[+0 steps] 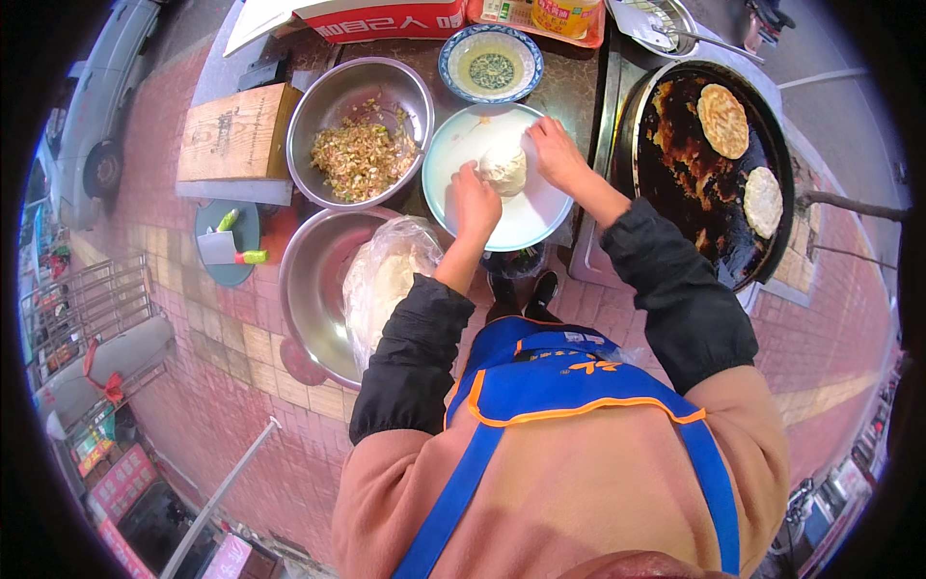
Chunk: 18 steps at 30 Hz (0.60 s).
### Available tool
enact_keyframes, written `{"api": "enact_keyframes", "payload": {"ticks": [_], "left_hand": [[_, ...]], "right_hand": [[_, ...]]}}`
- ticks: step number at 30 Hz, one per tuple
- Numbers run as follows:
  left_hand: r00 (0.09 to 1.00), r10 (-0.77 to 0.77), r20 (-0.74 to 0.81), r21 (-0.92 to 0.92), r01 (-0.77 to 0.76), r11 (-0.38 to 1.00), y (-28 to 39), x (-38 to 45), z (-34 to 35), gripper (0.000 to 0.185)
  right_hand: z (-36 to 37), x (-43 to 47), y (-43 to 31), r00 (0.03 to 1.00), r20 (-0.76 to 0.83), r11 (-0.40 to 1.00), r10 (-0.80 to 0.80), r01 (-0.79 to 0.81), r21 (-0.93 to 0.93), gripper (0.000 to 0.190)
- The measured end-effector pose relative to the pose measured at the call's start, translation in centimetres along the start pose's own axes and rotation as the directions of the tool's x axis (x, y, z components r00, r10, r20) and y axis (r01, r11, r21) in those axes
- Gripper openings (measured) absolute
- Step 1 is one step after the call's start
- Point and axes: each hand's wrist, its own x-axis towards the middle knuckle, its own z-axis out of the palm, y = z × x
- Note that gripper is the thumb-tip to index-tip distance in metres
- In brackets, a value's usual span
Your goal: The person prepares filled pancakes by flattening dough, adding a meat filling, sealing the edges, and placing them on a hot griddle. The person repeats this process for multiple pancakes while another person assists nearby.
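Observation:
On a pale plate [452, 210] with a light blue rim sits a smooth ball of white dough [504, 172]. The fingertips of my left hand [475, 201] are at the dough's left edge, with the fingers bent. My right hand [557, 155] is over the plate at the dough's upper right, fingers curled down; a small gap seems to lie between them and the dough. What the fingertips of either hand press or pinch is hidden. Just beyond the plate stands a blue-and-white patterned bowl [490, 69] with a yellowish liquid, likely oil.
At the right, a round black griddle [673, 181] carries a browned flatbread [723, 121] and a paler one [763, 203]. Left are a steel bowl of chopped filling [362, 155], a plastic-covered dough mass [387, 282] in a steel basin [307, 289], a wooden box [228, 137] and a cleaver [217, 248].

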Motion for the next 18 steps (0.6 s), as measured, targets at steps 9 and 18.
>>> {"api": "enact_keyframes", "payload": {"ticks": [9, 18], "left_hand": [[0.945, -0.173, 0.279, -0.313, 0.26, 0.913, 1.3, -0.3, 0.7, 0.035], [0.985, -0.13, 0.117, 0.042, 0.126, 0.991, 2.4, -0.5, 0.2, 0.049]], "right_hand": [[2.7, -1.9, -3.2, 0.981, -0.036, 0.637, 0.19, -0.095, 0.765, 0.048], [1.2, -2.0, -5.3, 0.99, -0.134, 0.957, -0.046, 0.082, 0.277, 0.05]]}}
